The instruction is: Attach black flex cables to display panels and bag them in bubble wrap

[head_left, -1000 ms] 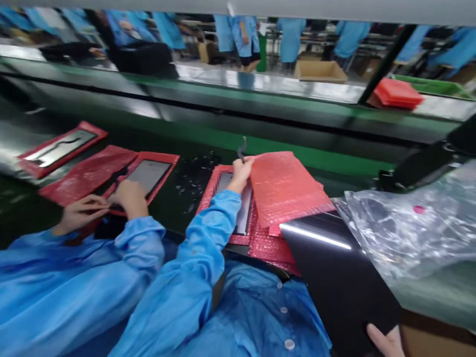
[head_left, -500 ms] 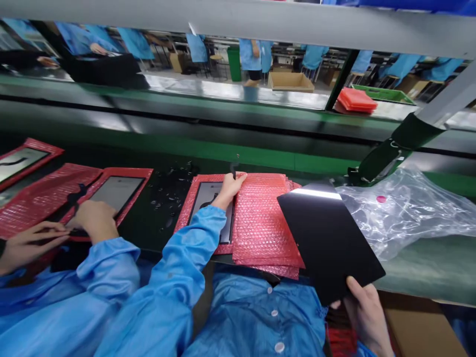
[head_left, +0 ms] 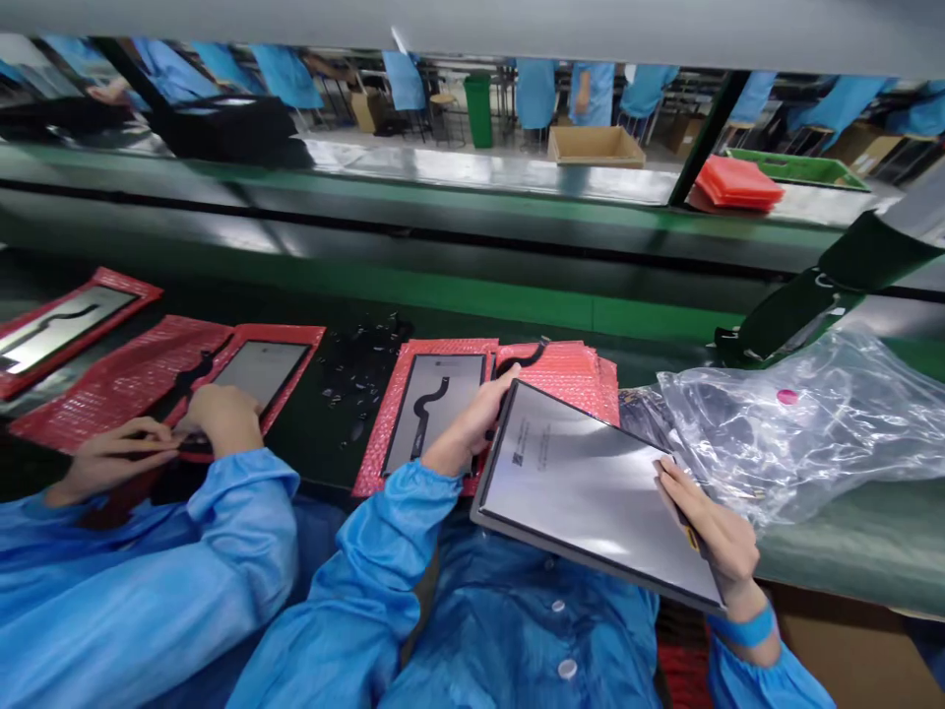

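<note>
My right hand (head_left: 709, 522) grips the right end of a display panel (head_left: 591, 483), its silvery printed back tilted up toward me. At the panel's upper left edge, my left hand (head_left: 476, 414) is closed, with a curved black flex cable (head_left: 526, 354) sticking out past its fingertips. Part of the left fingers is hidden by the panel. Beneath and behind the panel lies a stack of red bubble-wrap bags (head_left: 568, 364). Left of it, another panel (head_left: 443, 379) with a wavy black cable (head_left: 424, 404) rests on red bubble wrap.
A co-worker's hands (head_left: 221, 418) work at a panel on red wrap to the left. Small black scraps (head_left: 358, 379) lie between the two places. A clear plastic bag (head_left: 804, 423) lies at right near a green-wrapped post (head_left: 819, 286). A carton (head_left: 849, 650) stands below the bench edge.
The panel in my right hand has turned from its black face to its silvery back and moved left, up to my left hand. My left hand has shifted off the lying panel with the flex cable.
</note>
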The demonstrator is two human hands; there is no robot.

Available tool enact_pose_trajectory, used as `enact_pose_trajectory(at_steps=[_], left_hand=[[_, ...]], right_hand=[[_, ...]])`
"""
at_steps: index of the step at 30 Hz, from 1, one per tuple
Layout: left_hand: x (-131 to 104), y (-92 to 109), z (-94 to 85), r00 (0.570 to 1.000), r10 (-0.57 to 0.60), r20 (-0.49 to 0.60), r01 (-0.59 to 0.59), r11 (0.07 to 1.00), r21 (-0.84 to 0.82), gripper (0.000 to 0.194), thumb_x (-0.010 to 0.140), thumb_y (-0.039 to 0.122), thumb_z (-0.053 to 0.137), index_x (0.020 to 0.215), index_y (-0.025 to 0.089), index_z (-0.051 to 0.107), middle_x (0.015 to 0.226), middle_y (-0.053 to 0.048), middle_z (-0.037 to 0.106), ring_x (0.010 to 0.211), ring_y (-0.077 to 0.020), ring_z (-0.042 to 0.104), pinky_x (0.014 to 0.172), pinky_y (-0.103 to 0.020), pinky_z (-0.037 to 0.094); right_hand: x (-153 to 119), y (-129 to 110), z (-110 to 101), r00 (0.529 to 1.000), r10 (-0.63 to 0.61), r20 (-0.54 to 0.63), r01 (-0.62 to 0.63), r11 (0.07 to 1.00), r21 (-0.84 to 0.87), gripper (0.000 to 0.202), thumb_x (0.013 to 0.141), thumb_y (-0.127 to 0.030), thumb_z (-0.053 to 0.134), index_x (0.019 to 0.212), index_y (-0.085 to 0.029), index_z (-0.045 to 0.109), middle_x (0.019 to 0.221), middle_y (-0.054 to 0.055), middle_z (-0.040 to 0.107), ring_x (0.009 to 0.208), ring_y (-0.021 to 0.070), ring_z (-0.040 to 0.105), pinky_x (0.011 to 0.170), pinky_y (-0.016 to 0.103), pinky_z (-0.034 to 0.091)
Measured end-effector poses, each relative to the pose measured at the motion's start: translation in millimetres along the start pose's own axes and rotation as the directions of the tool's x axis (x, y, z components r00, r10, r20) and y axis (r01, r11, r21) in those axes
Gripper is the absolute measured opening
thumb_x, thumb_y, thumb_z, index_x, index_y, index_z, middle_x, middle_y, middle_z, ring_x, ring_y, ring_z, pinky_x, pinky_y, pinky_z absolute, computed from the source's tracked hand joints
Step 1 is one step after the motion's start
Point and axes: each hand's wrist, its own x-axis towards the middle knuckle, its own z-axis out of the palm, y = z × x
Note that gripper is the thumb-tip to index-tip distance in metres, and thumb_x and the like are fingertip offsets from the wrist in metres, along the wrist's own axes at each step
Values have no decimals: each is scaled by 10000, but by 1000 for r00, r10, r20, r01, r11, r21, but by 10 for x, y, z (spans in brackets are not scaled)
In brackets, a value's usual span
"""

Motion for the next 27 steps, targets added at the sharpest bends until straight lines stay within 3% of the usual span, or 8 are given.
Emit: enact_pose_trajectory(at_steps=[3, 7, 9, 12, 15, 19, 23, 27], left_hand=[[-229, -39, 64, 991, -112, 67, 120, 985, -122, 517, 962, 602, 596, 981, 115, 767, 642, -66, 698, 586, -219, 675, 531, -294, 511], [-392, -58, 47, 992, -94, 84, 115, 947, -299, 478, 946, 588, 614, 1103, 156, 746, 734, -57, 737, 672, -232, 716, 602, -305, 556], [-466, -90, 40, 994, -74, 78, 100, 903, -418, 457, 917, 593, 655, 1035, 159, 734, 681, -35, 707, 512, -169, 625, 509, -268, 496], [-614, -176, 87, 997, -49, 59, 73, 845, -530, 487, 861, 658, 688, 860, 170, 682, 588, 13, 640, 304, -49, 293, 354, -212, 249], [-778, -253, 198, 999, 19, 36, 1, 877, -480, 554, 780, 693, 759, 907, 158, 691, 645, -8, 686, 321, -4, 164, 374, -203, 126], [-876, -288, 337, 995, 93, -32, -98, 953, -287, 658, 747, 565, 875, 1216, 141, 695, 796, -64, 752, 394, -10, 303, 425, -197, 220], [-788, -340, 362, 988, 122, -99, -139, 973, -186, 755, 710, 392, 920, 1374, 185, 628, 1131, -128, 771, 853, -200, 726, 759, -290, 563], [-716, -421, 280, 983, 117, -138, -138, 978, -154, 776, 721, 321, 875, 1424, 204, 568, 1362, -157, 699, 1308, -338, 645, 1040, -419, 560]], right_hand=[[44, 45, 67, 996, -94, 10, 94, 994, -55, 586, 1042, -4, 498, 1570, -254, 543, 1464, 140, 646, 1198, 252, 746, 845, 291, 626], [72, 107, 93, 990, -127, 55, 132, 987, -94, 595, 1033, -1, 495, 1576, -240, 536, 1490, 162, 617, 1196, 268, 748, 794, 298, 625], [65, 126, 125, 992, -127, 24, 129, 985, -117, 606, 1021, 6, 511, 1568, -253, 547, 1477, 148, 633, 1166, 264, 761, 769, 291, 627], [31, 136, 249, 993, -98, -60, 89, 987, -136, 615, 997, 21, 534, 1541, -263, 580, 1430, 123, 677, 1134, 263, 774, 794, 300, 648], [-12, 106, 459, 987, -82, -138, 67, 991, -115, 595, 980, 16, 544, 1506, -251, 620, 1403, 115, 700, 1107, 267, 784, 844, 325, 673], [-12, -54, 759, 985, -67, -156, 50, 992, -112, 605, 955, 23, 573, 1480, -269, 646, 1394, 114, 701, 1067, 251, 797, 860, 305, 672], [74, -284, 937, 991, -45, -125, 36, 997, -70, 666, 947, 35, 604, 1521, -302, 600, 1360, 105, 712, 1005, 232, 812, 775, 241, 662], [139, -419, 988, 997, -28, -68, 29, 999, 16, 665, 970, 30, 558, 1549, -296, 561, 1334, 108, 718, 1012, 231, 809, 732, 240, 671]])
